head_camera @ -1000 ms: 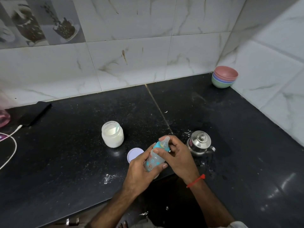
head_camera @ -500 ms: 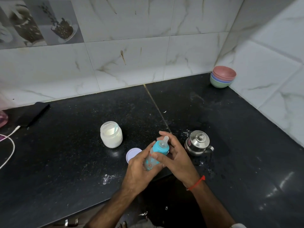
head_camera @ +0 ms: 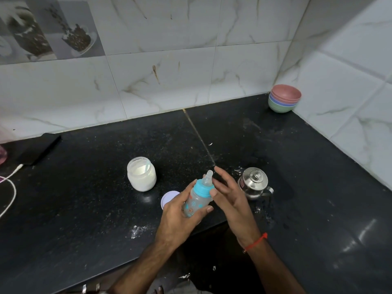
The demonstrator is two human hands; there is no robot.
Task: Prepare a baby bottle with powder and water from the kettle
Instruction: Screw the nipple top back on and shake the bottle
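Left of the baby bottle [head_camera: 196, 200], an open powder jar [head_camera: 141, 174] with a scoop inside stands on the counter [head_camera: 84, 209], its lid [head_camera: 168, 198] just beside the left hand [head_camera: 180, 219], which wraps the bottle's body. Teat and blue collar [head_camera: 202, 187] look fitted, so capping seems done, though the contents are hard to judge. The right hand [head_camera: 229, 198] is spread, thumb by the collar. The steel kettle [head_camera: 253, 183] sits right. Next: a firm shake.
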